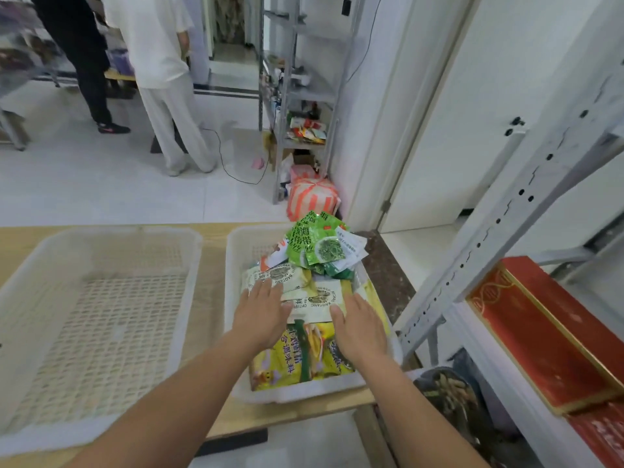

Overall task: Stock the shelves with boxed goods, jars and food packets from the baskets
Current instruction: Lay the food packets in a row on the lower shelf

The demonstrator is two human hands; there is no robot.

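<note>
Tabletop basket of glossy packets

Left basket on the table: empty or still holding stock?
Empty. The left basket shows only its bare mesh floor, no goods inside. The right basket beside it is piled with food packets.

A single wide-angle head-worn view looks forward and steeply down from close above the tabletop, both hands reaching up from the frame's lower edge, the floor stretching across the upper left.
</note>
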